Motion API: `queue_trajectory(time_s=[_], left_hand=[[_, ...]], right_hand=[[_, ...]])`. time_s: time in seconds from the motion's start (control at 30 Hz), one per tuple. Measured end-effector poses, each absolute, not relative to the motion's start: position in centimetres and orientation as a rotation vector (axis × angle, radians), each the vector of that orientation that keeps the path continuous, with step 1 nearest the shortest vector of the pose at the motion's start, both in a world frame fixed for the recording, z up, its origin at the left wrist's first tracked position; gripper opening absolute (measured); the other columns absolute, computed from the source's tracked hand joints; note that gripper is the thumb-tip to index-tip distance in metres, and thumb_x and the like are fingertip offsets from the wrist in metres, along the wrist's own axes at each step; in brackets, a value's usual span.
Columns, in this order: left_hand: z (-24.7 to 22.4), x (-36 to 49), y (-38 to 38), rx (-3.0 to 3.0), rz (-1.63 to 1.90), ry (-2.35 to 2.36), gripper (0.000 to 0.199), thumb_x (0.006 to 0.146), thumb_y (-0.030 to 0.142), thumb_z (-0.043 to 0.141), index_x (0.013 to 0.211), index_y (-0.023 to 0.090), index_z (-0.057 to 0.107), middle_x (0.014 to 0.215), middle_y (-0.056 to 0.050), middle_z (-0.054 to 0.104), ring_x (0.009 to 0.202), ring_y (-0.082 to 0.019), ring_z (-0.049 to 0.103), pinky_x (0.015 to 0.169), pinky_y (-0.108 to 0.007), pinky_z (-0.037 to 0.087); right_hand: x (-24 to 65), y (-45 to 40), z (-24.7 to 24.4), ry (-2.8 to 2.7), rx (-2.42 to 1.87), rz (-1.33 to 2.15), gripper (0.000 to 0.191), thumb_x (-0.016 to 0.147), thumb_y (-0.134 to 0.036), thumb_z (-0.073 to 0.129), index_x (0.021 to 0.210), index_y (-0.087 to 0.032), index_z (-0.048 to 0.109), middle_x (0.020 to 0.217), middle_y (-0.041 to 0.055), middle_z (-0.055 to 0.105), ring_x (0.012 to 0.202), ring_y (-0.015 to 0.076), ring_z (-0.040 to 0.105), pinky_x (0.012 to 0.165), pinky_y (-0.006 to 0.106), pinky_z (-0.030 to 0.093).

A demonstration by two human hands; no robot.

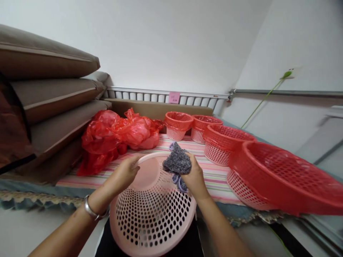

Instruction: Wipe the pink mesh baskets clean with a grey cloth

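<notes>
A pale pink perforated basket [152, 221] is tilted on the person's lap, its mouth facing up toward the camera. My left hand [128, 173] is closed on the basket's far rim at the left. In my right hand [194, 176], closed above the basket's right side, is a bunched dark grey knitted cloth [177, 160] with purple edging. Part of the purple edging hangs below my fingers over the basket. Nothing else shows inside the basket.
Red plastic bags [134, 130] lie on a striped sheet [214, 178]. Several baskets lined with red plastic [268, 178] stand in a row at the right. Grey-brown cushions [59, 92] are stacked at the left. A pink note [174, 97] hangs on the radiator behind.
</notes>
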State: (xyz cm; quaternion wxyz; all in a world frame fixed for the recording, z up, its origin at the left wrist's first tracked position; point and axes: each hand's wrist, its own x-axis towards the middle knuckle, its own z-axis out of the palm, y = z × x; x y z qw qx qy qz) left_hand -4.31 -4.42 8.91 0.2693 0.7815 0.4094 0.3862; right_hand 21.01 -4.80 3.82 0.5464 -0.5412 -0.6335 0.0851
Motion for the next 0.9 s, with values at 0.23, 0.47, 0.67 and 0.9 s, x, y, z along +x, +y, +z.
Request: queue_trajectory(time_s=[0.23, 0.47, 0.67, 0.9], left_hand=[[5.7, -7.1, -5.9, 1.843, 1.249, 1.312, 0.050, 0.076, 0.023, 0.052, 0.125, 0.012, 0.054, 0.129, -0.012, 0.059, 0.117, -0.027, 0.055, 0.105, -0.045, 0.036], [10.7, -7.4, -5.4, 1.972, 1.029, 1.174, 0.041, 0.074, 0.022, 0.058, 0.114, 0.019, 0.063, 0.114, -0.007, 0.069, 0.105, -0.026, 0.062, 0.096, -0.040, 0.045], [10.7, -4.7, -2.4, 2.096, 0.938, 1.068, 0.047, 0.072, 0.010, 0.048, 0.115, 0.019, 0.063, 0.115, -0.005, 0.068, 0.105, -0.023, 0.062, 0.093, -0.036, 0.046], [9.5, -4.1, -3.2, 2.093, 1.026, 1.028, 0.053, 0.071, 0.008, 0.044, 0.119, 0.025, 0.061, 0.120, -0.001, 0.066, 0.111, -0.020, 0.060, 0.100, -0.034, 0.041]], right_hand=[[23.3, -6.4, -1.7, -1.112, -1.382, 0.553, 0.051, 0.062, -0.037, 0.067, 0.107, -0.020, 0.050, 0.093, 0.0044, 0.066, 0.082, 0.0219, 0.063, 0.075, 0.033, 0.048], [20.2, -5.7, 8.9, -1.676, -1.204, 0.219, 0.043, 0.066, -0.020, 0.061, 0.108, -0.022, 0.055, 0.099, 0.0021, 0.066, 0.086, 0.0184, 0.061, 0.076, 0.028, 0.045], [18.1, -2.7, 10.6, -1.976, -1.019, 0.087, 0.043, 0.068, -0.012, 0.057, 0.109, -0.023, 0.055, 0.106, 0.0027, 0.064, 0.098, 0.0187, 0.059, 0.086, 0.030, 0.043], [21.0, -3.5, 6.5, -1.733, -1.112, 0.138, 0.051, 0.070, -0.016, 0.058, 0.119, -0.023, 0.049, 0.117, 0.0064, 0.059, 0.105, 0.0205, 0.057, 0.091, 0.034, 0.042]])
